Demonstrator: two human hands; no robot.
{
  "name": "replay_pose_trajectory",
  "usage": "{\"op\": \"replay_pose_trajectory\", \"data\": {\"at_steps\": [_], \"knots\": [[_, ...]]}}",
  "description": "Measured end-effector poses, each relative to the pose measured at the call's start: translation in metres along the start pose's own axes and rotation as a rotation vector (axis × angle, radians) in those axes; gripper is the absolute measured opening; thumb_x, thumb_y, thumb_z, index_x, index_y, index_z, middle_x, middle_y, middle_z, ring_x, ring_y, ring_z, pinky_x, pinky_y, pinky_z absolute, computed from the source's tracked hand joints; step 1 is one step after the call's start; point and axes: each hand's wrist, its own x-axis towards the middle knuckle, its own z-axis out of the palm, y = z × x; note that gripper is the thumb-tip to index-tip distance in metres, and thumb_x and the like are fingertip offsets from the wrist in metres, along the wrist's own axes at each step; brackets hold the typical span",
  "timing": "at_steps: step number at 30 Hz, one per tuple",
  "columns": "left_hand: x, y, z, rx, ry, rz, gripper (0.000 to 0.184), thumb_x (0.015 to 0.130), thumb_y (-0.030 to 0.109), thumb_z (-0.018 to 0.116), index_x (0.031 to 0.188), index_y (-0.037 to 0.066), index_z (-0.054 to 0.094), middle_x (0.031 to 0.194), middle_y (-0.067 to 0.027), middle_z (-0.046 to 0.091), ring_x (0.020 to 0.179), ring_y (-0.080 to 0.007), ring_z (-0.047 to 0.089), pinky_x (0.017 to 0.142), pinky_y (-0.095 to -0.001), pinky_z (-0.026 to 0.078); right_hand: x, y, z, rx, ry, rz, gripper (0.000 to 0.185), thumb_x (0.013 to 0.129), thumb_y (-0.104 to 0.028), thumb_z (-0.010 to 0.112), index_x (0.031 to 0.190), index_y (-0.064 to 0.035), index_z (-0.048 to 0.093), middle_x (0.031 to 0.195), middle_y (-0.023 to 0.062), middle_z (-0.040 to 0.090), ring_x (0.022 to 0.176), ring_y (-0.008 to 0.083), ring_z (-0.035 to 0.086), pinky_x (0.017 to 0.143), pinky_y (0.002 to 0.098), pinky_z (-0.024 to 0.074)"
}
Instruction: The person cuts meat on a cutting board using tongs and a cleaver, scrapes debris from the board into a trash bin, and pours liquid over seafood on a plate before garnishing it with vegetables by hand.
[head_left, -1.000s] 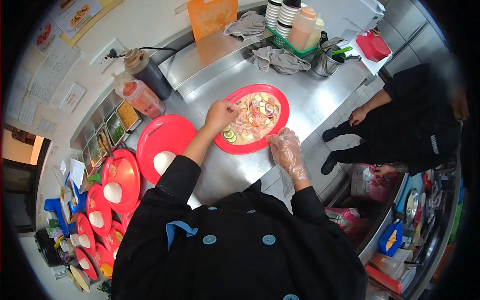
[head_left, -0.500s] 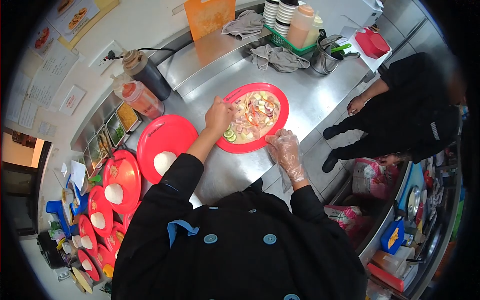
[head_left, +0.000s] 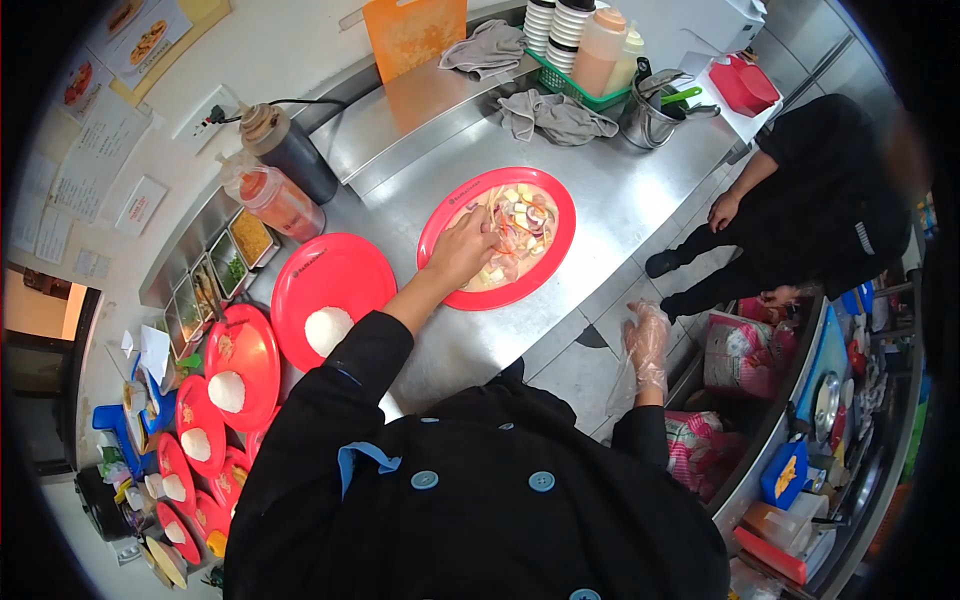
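On the steel counter lies a red oval plate [head_left: 560, 262] of pale creamy food [head_left: 525, 235] with white cubes, pinkish pieces and thin orange strips. My left hand [head_left: 463, 250], bare, is over the plate's left part. Its fingers are bent together at the food, and whatever is between them is hidden. To the right of the plate, off the counter edge, my right hand [head_left: 646, 345] is raised in a clear plastic glove, its fingers loosely curled and nothing seen in them.
Left of the plate sits a red plate [head_left: 350, 270] with a rice mound [head_left: 327, 330], and several more rice plates stand beyond. Sauce bottles [head_left: 285, 150], topping pans [head_left: 235, 270], a grey cloth [head_left: 560, 118] and a metal utensil pot [head_left: 648, 120] line the back. A person in black [head_left: 800, 200] stands at right.
My right hand has left the plate's rim and swung right, away from the counter. My left hand has moved right and further over the food, and the green slices there are now hidden.
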Motion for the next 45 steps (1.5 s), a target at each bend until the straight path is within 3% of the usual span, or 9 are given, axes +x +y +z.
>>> {"op": "replay_pose_trajectory", "data": {"at_steps": [7, 12, 17, 30, 34, 37, 38, 41, 45], "knots": [[-0.021, 0.000, -0.020, -0.041, -0.018, -0.067, 0.018, 0.072, 0.006, 0.064, 0.087, 0.013, 0.071, 0.093, -0.0073, 0.047, 0.091, -0.0238, 0.056, 0.071, -0.0377, 0.049, 0.025, 0.032, 0.006, -0.074, -0.269, 0.611, 0.020, 0.064, -0.004, 0.064, 0.084, -0.0013, 0.064, 0.099, 0.0218, 0.064, 0.100, 0.0369, 0.059, 0.087, 0.0412, 0.0473], [-0.020, 0.004, -0.047, -0.037, 0.082, -0.279, 0.020, 0.076, 0.004, 0.061, 0.091, 0.013, 0.071, 0.093, -0.0072, 0.047, 0.086, -0.0249, 0.057, 0.069, -0.0378, 0.050, 0.086, 0.004, 0.028, -0.018, -0.053, 0.035, 0.024, 0.070, -0.009, 0.066, 0.093, -0.0042, 0.068, 0.097, 0.0186, 0.064, 0.096, 0.0339, 0.060, 0.086, 0.0409, 0.0460], [-0.018, 0.007, -0.052, -0.029, 0.155, -0.403, 0.015, 0.079, 0.006, 0.062, 0.091, 0.011, 0.070, 0.092, -0.0073, 0.047, 0.083, -0.0252, 0.058, 0.067, -0.0372, 0.051, 0.149, -0.105, 0.046, 0.149, 0.007, -0.373, 0.011, 0.067, -0.021, 0.070, 0.068, -0.0097, 0.068, 0.072, 0.0118, 0.061, 0.072, 0.0305, 0.058, 0.069, 0.0420, 0.0451], [-0.056, -0.003, -0.086, 0.022, 0.257, -0.515, 0.017, 0.078, 0.009, 0.065, 0.095, 0.010, 0.068, 0.097, -0.0103, 0.047, 0.084, -0.0280, 0.058, 0.070, -0.0373, 0.049, 0.225, -0.110, 0.073, 0.464, -0.218, -0.243, 0.026, 0.065, -0.029, 0.075, 0.073, -0.0050, 0.069, 0.078, 0.0161, 0.066, 0.079, 0.0329, 0.063, 0.076, 0.0410, 0.0487], [-0.089, 0.001, -0.116, 0.082, 0.275, -0.576, 0.019, 0.076, 0.007, 0.066, 0.095, 0.009, 0.068, 0.097, -0.0121, 0.048, 0.086, -0.0296, 0.057, 0.075, -0.0379, 0.049, 0.311, -0.044, 0.144, -0.060, 0.022, -0.144, 0.047, 0.074, -0.037, 0.070, 0.102, 0.0003, 0.063, 0.100, 0.0214, 0.064, 0.091, 0.0359, 0.061, 0.079, 0.0424, 0.0481], [-0.127, -0.008, -0.142, 0.087, 0.301, -0.634, 0.019, 0.075, 0.006, 0.066, 0.095, 0.008, 0.068, 0.098, -0.0128, 0.048, 0.088, -0.0303, 0.056, 0.077, -0.0385, 0.048, 0.337, -0.008, 0.181, -0.286, -0.128, -0.433, 0.034, 0.080, -0.032, 0.064, 0.088, 0.0007, 0.064, 0.087, 0.0221, 0.065, 0.080, 0.0358, 0.063, 0.072, 0.0444, 0.0488], [-0.162, -0.020, -0.170, 0.104, 0.389, -0.686, 0.020, 0.075, 0.007, 0.067, 0.095, 0.008, 0.068, 0.098, -0.0129, 0.049, 0.090, -0.0304, 0.056, 0.078, -0.0385, 0.048, 0.382, 0.079, 0.293, -0.272, -0.127, -0.550, 0.018, 0.078, -0.023, 0.061, 0.068, -0.0078, 0.064, 0.073, 0.0147, 0.064, 0.078, 0.0314, 0.061, 0.070, 0.0438, 0.0467], [-0.227, -0.064, -0.215, 0.290, 0.598, -0.965, 0.021, 0.073, 0.007, 0.068, 0.094, 0.008, 0.069, 0.091, -0.0142, 0.052, 0.088, -0.0305, 0.058, 0.079, -0.0384, 0.048, 0.386, 0.073, 0.266, -0.497, -0.224, -0.753, 0.025, 0.081, -0.024, 0.057, 0.075, -0.0012, 0.065, 0.077, 0.0198, 0.064, 0.075, 0.0359, 0.062, 0.064, 0.0453, 0.0468], [-0.362, -0.171, -0.250, 0.524, 0.876, -1.293, 0.023, 0.074, 0.016, 0.068, 0.091, 0.001, 0.067, 0.078, -0.0170, 0.057, 0.066, -0.0306, 0.060, 0.068, -0.0385, 0.051, 0.363, 0.006, 0.190, -0.103, -0.257, -0.373, 0.032, 0.082, -0.024, 0.057, 0.099, 0.0033, 0.061, 0.097, 0.0287, 0.061, 0.097, 0.0417, 0.058, 0.082, 0.0453, 0.0455]]}}
